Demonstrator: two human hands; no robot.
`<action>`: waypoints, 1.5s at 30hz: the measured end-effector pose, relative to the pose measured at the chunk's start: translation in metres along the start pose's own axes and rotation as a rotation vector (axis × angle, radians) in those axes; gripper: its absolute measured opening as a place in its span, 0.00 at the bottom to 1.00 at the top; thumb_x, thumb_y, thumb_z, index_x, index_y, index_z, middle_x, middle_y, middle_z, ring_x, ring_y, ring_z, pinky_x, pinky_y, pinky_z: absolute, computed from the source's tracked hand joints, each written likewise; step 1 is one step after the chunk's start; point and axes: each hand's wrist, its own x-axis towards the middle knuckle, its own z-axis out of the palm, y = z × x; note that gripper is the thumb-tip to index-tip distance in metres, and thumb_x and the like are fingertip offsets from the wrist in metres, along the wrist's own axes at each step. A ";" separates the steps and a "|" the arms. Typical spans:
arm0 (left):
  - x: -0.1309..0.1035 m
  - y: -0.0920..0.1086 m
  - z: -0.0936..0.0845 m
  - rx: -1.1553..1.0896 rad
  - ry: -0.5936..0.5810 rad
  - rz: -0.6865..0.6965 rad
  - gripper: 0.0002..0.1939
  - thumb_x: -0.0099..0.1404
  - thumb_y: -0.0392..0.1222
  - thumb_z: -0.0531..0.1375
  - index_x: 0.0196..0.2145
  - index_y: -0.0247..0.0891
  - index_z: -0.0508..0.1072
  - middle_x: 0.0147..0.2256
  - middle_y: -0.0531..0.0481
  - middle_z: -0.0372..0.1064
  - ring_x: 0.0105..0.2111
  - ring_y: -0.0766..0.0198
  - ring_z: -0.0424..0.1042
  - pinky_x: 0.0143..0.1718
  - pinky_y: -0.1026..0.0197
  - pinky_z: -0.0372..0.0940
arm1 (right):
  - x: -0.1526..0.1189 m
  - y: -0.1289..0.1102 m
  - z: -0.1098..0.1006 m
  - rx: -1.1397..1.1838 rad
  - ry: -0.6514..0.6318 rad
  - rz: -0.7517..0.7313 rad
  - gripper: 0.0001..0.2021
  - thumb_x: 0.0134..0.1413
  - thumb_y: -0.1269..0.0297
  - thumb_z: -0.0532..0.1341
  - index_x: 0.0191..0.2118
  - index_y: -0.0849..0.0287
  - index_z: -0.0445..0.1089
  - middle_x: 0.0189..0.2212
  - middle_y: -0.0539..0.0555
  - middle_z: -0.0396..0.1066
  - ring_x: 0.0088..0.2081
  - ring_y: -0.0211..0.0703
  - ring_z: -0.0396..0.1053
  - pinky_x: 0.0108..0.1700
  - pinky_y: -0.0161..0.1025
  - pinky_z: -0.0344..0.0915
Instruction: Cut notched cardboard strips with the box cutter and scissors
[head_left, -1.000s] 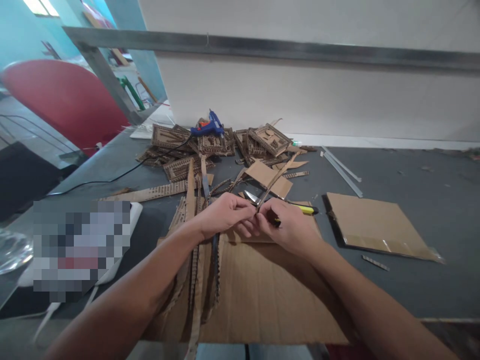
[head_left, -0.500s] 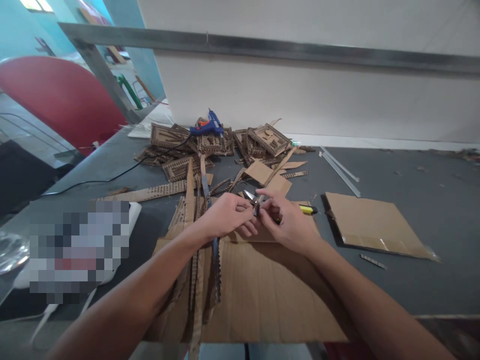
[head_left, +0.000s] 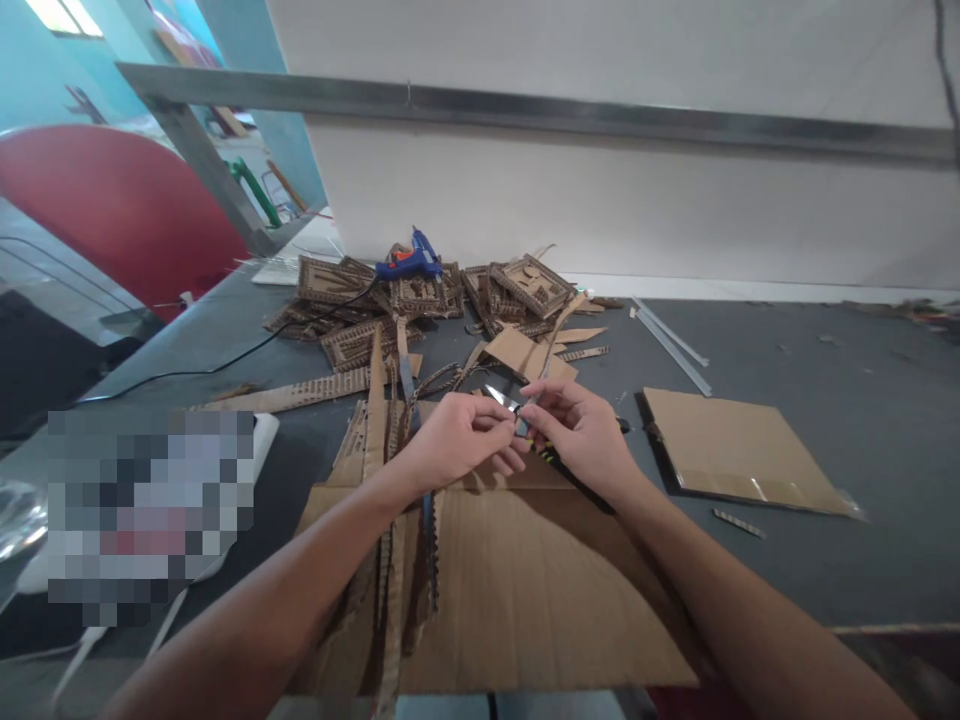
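My left hand (head_left: pixel 469 432) is closed in a pinch over the cardboard sheet (head_left: pixel 555 600), its fingertips meeting those of my right hand (head_left: pixel 581 430). A small grey-blue piece (head_left: pixel 523 426) shows between the two sets of fingers; its kind is unclear. My right hand is pinched at that piece too. Just beyond the fingertips lies a pointed metal blade (head_left: pixel 501 398), its other end hidden by the hands. Under my right hand a black-and-yellow handle (head_left: pixel 551 456) is partly visible. A curved cardboard strip (head_left: pixel 564 318) runs down behind my right fingers.
Long cardboard strips (head_left: pixel 375 410) lie by my left forearm. A blue glue gun (head_left: pixel 412 262) rests on the pile of cardboard frames (head_left: pixel 337 280) at the back. Clear glue sticks (head_left: pixel 671 345) and a taped cardboard piece (head_left: pixel 742 450) lie right; a blurred-out device (head_left: pixel 266 430) lies left.
Both hands stay together at the small piece. My right fingers have shifted slightly, and the yellow part right of that hand is now mostly hidden. The view has tilted a little.
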 end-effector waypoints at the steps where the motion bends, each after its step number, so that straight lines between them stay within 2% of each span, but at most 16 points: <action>1: 0.000 0.000 0.000 -0.024 -0.005 0.010 0.08 0.61 0.40 0.66 0.31 0.31 0.74 0.27 0.44 0.79 0.23 0.63 0.78 0.22 0.66 0.72 | -0.001 -0.002 0.001 0.012 0.022 -0.009 0.14 0.55 0.54 0.67 0.41 0.56 0.71 0.24 0.47 0.69 0.25 0.37 0.71 0.27 0.35 0.71; 7: -0.001 0.000 -0.001 -0.056 -0.027 0.076 0.09 0.59 0.40 0.67 0.32 0.30 0.75 0.27 0.44 0.79 0.24 0.62 0.79 0.25 0.65 0.73 | -0.006 -0.008 0.007 -0.018 0.107 -0.071 0.13 0.55 0.53 0.68 0.40 0.55 0.71 0.23 0.46 0.69 0.24 0.37 0.71 0.27 0.36 0.71; 19: -0.002 0.004 -0.003 -0.008 -0.056 0.110 0.07 0.56 0.34 0.68 0.32 0.29 0.76 0.26 0.44 0.78 0.26 0.61 0.80 0.26 0.66 0.73 | -0.007 -0.008 0.007 0.005 0.122 -0.104 0.11 0.53 0.56 0.69 0.38 0.55 0.71 0.24 0.47 0.71 0.24 0.36 0.71 0.27 0.35 0.71; 23: -0.004 0.006 -0.006 0.013 -0.075 0.104 0.08 0.59 0.38 0.67 0.34 0.29 0.78 0.28 0.43 0.79 0.28 0.60 0.80 0.28 0.66 0.73 | -0.007 -0.009 0.006 0.026 0.088 -0.106 0.11 0.54 0.55 0.69 0.38 0.55 0.71 0.24 0.47 0.73 0.24 0.37 0.72 0.27 0.36 0.72; 30: -0.008 0.009 -0.017 -0.053 -0.233 0.079 0.16 0.59 0.47 0.69 0.38 0.30 0.79 0.35 0.39 0.81 0.33 0.56 0.81 0.28 0.64 0.74 | -0.003 -0.002 0.000 0.153 -0.005 -0.051 0.13 0.53 0.55 0.70 0.39 0.55 0.72 0.24 0.46 0.73 0.23 0.34 0.70 0.26 0.34 0.70; 40: -0.003 0.004 -0.014 -0.074 -0.246 0.126 0.17 0.59 0.50 0.69 0.34 0.31 0.80 0.34 0.41 0.81 0.32 0.60 0.81 0.28 0.67 0.73 | -0.003 0.000 -0.001 0.284 -0.022 -0.025 0.12 0.52 0.58 0.71 0.39 0.54 0.72 0.25 0.46 0.73 0.25 0.34 0.71 0.26 0.32 0.69; 45: -0.004 0.005 -0.014 -0.068 -0.262 0.112 0.16 0.61 0.49 0.68 0.36 0.30 0.80 0.34 0.41 0.81 0.32 0.60 0.81 0.28 0.66 0.74 | -0.003 0.002 -0.002 0.349 -0.043 -0.024 0.10 0.51 0.60 0.72 0.38 0.53 0.73 0.25 0.45 0.73 0.23 0.31 0.67 0.24 0.30 0.67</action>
